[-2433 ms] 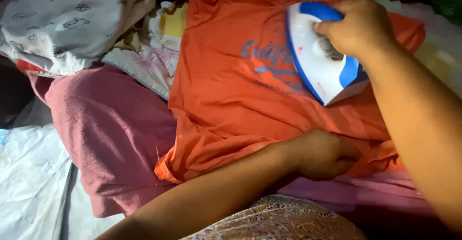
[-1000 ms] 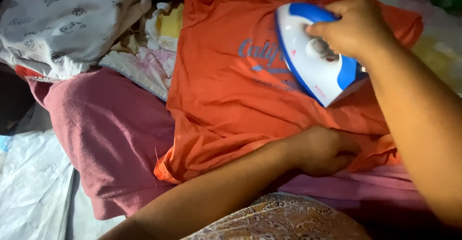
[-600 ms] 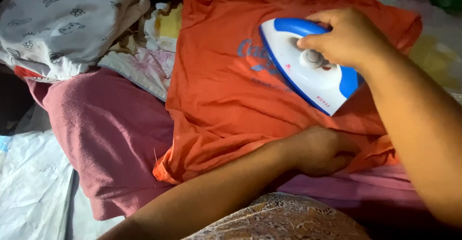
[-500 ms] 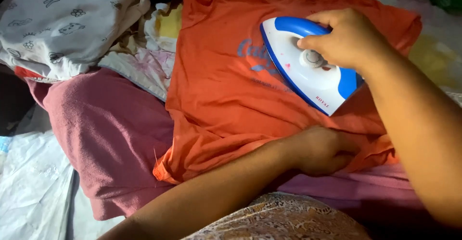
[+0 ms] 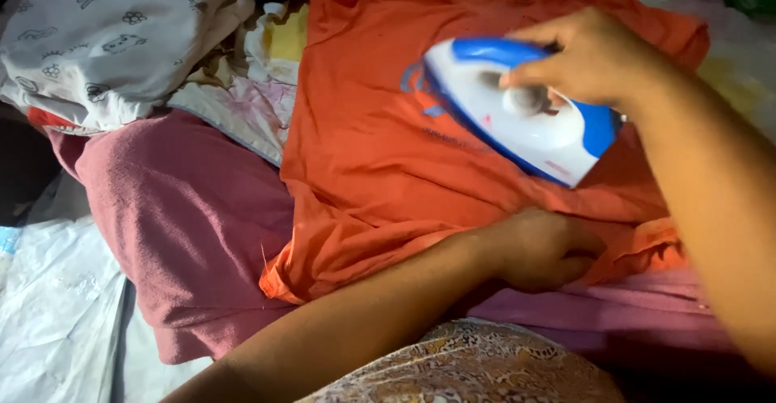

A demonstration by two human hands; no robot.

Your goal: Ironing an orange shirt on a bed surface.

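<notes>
Holding the iron (image 5: 517,124) in my right hand (image 5: 594,55), I am keeping my grip closed around its blue handle, with the fingers curled over the top. The iron is lying flat on the orange shirt (image 5: 364,177), over the blue print on the chest. Its long axis is running from the far left, where the pointed white nose is, to the near right, where the blue heel is sitting just under my wrist. So the nose is pointing away from my grip, toward the left part of the shirt that is not covered.

My left hand (image 5: 541,249) is resting on the near hem of the shirt, its grip bent and pinching the cloth, just near the iron but apart from it. The right hand is the only one touching the iron.

The iron is looking hard and glossy, made of white plastic with blue parts and a round dial. The shirt is thin, soft cotton with small wrinkles at the hem. Under it a thick pink towel (image 5: 186,225) is lying, fuzzy in texture. At the far left a white patterned cloth (image 5: 105,39) is lying crumpled.
</notes>
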